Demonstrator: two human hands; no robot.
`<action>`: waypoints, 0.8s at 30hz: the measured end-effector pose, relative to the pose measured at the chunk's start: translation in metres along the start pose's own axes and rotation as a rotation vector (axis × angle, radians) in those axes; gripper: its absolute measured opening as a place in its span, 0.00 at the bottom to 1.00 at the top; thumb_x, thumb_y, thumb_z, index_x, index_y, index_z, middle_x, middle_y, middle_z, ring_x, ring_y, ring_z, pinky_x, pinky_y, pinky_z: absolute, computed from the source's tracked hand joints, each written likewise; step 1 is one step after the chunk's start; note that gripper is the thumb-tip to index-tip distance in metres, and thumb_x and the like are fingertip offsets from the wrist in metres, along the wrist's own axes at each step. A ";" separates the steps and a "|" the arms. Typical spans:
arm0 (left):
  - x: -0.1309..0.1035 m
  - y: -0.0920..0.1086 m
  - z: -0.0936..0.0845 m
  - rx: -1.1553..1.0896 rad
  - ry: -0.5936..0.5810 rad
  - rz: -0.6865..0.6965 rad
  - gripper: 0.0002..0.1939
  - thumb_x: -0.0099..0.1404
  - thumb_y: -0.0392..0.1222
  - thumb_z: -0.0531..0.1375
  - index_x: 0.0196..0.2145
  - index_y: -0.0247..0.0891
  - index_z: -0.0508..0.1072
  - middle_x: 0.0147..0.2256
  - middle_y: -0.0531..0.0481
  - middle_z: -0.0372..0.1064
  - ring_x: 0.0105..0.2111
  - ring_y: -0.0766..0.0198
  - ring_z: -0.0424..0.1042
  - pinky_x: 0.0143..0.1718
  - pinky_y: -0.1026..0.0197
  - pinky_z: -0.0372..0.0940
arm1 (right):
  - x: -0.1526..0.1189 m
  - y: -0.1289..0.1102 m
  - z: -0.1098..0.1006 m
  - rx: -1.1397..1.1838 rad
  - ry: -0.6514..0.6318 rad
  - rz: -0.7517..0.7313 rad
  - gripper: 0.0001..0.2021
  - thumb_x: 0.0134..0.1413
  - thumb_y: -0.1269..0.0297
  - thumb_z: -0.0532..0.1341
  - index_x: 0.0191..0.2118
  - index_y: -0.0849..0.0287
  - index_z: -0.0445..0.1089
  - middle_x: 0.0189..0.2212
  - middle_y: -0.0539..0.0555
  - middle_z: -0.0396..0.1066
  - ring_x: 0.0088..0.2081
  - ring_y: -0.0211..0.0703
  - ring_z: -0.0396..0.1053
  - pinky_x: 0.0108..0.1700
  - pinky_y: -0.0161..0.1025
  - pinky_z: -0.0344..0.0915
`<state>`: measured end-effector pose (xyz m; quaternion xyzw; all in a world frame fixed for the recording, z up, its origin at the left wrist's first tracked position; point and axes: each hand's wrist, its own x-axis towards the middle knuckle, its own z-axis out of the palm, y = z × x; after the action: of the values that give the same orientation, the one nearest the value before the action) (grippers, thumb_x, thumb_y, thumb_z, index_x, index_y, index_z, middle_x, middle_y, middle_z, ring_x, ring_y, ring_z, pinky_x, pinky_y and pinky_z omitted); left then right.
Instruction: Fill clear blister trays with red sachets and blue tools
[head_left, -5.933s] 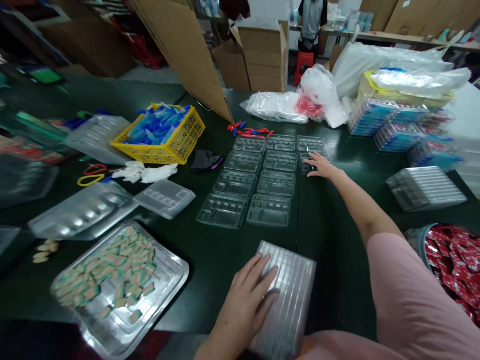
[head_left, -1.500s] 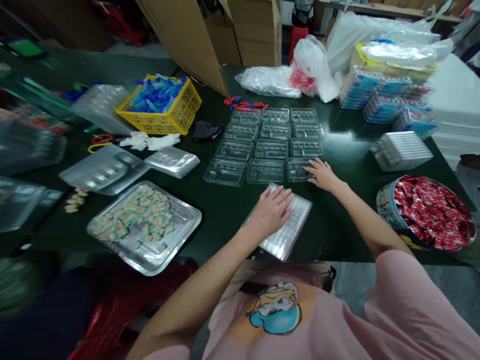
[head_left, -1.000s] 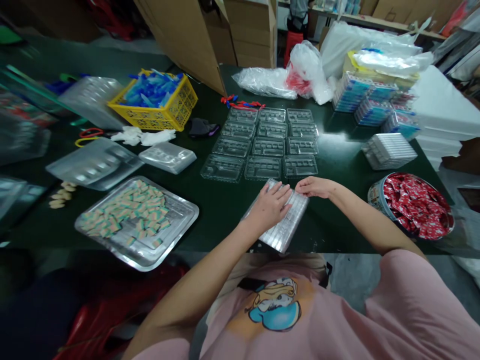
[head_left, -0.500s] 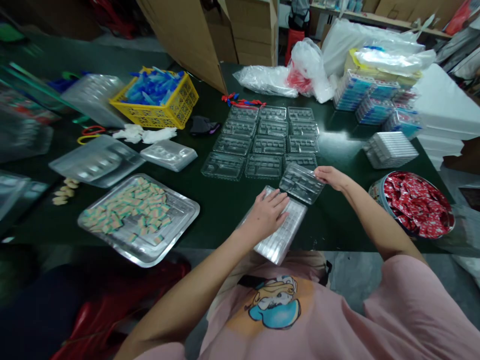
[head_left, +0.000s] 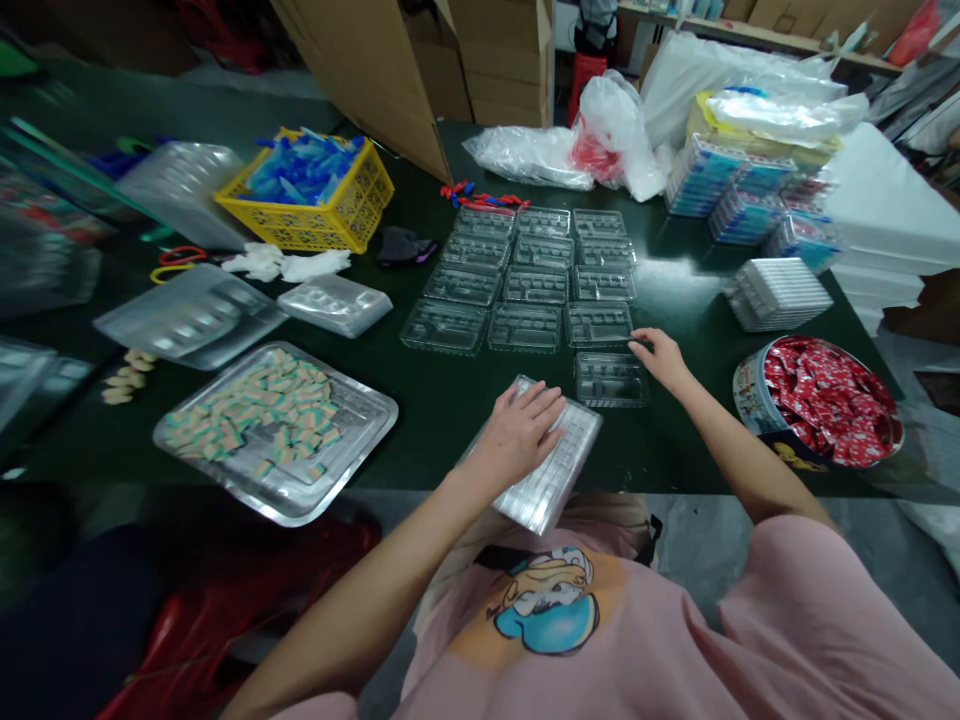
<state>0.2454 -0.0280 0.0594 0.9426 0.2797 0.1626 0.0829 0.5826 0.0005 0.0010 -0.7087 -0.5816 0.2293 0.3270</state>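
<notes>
My left hand (head_left: pixel 519 432) lies flat over a stack of clear plastic compartment trays (head_left: pixel 559 465), fingers stretched across its top. The stack sits askew at the table's front edge and juts past it. A single clear tray (head_left: pixel 611 380) lies on the table to the right of the stack. My right hand (head_left: pixel 664 358) is at that tray's upper right corner, thumb and index finger slightly apart, with nothing seen between them. Beyond it, more clear trays (head_left: pixel 525 328) lie open side up in three columns.
To the left are a metal tray (head_left: pixel 360 435) of striped pieces and a yellow basket (head_left: pixel 345 215) of blue items. At right stand a round tin (head_left: pixel 750 385) of red packets and a stack of clear packs (head_left: pixel 780 295). Plastic bags (head_left: pixel 532 155) lie at the back.
The single tray, earlier tilted in my right hand, now lies flat at the near end of the right column, let go. My left hand and the stack have shifted slightly left.
</notes>
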 end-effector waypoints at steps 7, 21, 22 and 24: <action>-0.002 0.002 -0.002 -0.006 0.016 -0.003 0.19 0.70 0.44 0.53 0.56 0.40 0.71 0.58 0.41 0.67 0.61 0.48 0.63 0.61 0.39 0.53 | -0.053 -0.006 0.020 -0.354 -0.300 -0.375 0.18 0.55 0.58 0.65 0.51 0.53 0.73 0.61 0.61 0.64 0.64 0.62 0.54 0.57 0.61 0.59; -0.055 -0.007 -0.017 0.035 0.047 -0.130 0.18 0.70 0.44 0.53 0.55 0.38 0.72 0.58 0.41 0.68 0.60 0.47 0.63 0.60 0.39 0.54 | -0.050 -0.140 0.079 0.507 -0.878 0.025 0.16 0.46 0.51 0.67 0.29 0.61 0.72 0.21 0.46 0.64 0.25 0.34 0.59 0.30 0.34 0.56; -0.061 -0.009 -0.019 0.040 0.047 -0.144 0.18 0.71 0.44 0.53 0.55 0.38 0.72 0.58 0.41 0.67 0.60 0.48 0.63 0.60 0.39 0.54 | -0.049 -0.146 0.086 0.544 -0.907 0.072 0.17 0.44 0.51 0.69 0.29 0.61 0.72 0.21 0.46 0.64 0.25 0.33 0.58 0.29 0.33 0.55; -0.073 -0.013 -0.022 0.053 0.049 -0.173 0.18 0.71 0.44 0.53 0.55 0.38 0.71 0.58 0.42 0.67 0.61 0.48 0.63 0.60 0.39 0.54 | -0.047 -0.155 0.098 0.605 -0.946 0.155 0.17 0.40 0.52 0.70 0.28 0.62 0.71 0.21 0.46 0.64 0.24 0.32 0.56 0.28 0.33 0.52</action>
<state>0.1741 -0.0564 0.0574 0.9125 0.3663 0.1704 0.0649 0.3988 -0.0089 0.0443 -0.4442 -0.5194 0.7016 0.2015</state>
